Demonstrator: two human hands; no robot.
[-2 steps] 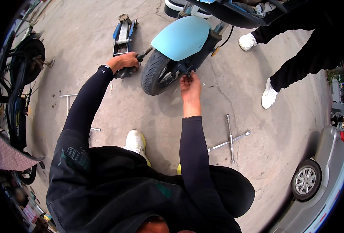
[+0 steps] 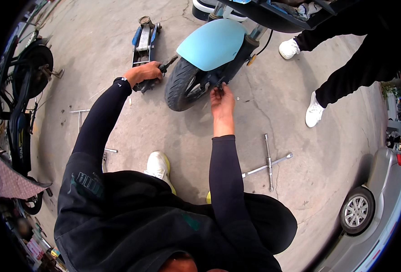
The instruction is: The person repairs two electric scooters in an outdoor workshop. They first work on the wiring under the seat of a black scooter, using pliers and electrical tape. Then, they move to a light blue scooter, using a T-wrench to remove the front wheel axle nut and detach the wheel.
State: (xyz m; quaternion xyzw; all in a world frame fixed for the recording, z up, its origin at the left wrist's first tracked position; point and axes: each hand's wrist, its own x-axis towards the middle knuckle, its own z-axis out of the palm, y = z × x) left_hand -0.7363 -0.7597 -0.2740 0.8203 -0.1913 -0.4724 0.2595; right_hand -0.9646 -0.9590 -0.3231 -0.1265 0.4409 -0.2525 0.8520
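Observation:
A scooter's front wheel (image 2: 175, 93) stands ahead of me under a light blue fender (image 2: 212, 43). My right hand (image 2: 222, 103) reaches to the wheel's hub beside the fork (image 2: 232, 68), its fingertips closed together there; whatever they pinch is hidden. To the left of the tire, my left hand (image 2: 144, 72) is wrapped round a dark tool (image 2: 169, 63), whose end points at the tire. The tool's exact kind cannot be made out. Just beyond and below this hand lies a blue and grey floor jack (image 2: 143, 41).
A cross-shaped lug wrench (image 2: 269, 163) lies on the concrete at right, a T-handle wrench (image 2: 79, 119) at left. A person's white shoes (image 2: 314, 111) stand to the right of the scooter. A silver car (image 2: 377, 195) is at far right, a parked two-wheeler (image 2: 21, 104) at far left.

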